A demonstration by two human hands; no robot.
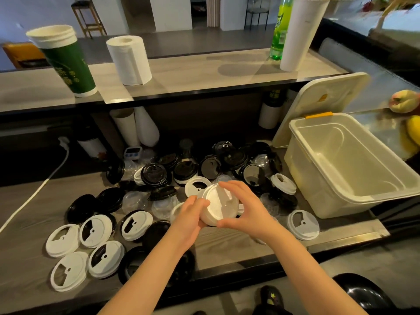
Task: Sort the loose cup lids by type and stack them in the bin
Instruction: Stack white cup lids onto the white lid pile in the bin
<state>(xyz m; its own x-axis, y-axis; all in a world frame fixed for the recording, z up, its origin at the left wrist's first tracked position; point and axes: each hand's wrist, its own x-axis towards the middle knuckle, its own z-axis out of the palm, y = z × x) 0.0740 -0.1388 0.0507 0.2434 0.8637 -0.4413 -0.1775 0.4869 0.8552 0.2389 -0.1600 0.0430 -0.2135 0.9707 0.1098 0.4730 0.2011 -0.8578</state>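
A short stack of white cup lids (pixel 219 206) is held above the counter between both hands. My left hand (pixel 192 212) grips its left side with fingers curled over the rim. My right hand (pixel 244 205) curves round its right side, thumb below and fingers on top. Loose white lids (pixel 96 230) lie at the left front, with one more (pixel 303 225) at the right. Black lids (pixel 154 175) and clear dome lids (pixel 134 202) are scattered behind. The translucent bin (pixel 322 178) stands open at the right with nothing visible inside.
The bin's lid (pixel 322 98) leans upright behind it. A raised shelf carries a green cup stack (pixel 66 64), a paper towel roll (pixel 129 60), a green bottle (pixel 280 30) and a white cup stack (pixel 302 35). A white cable (pixel 34 194) crosses the counter at left. Fruit (pixel 406 119) sits far right.
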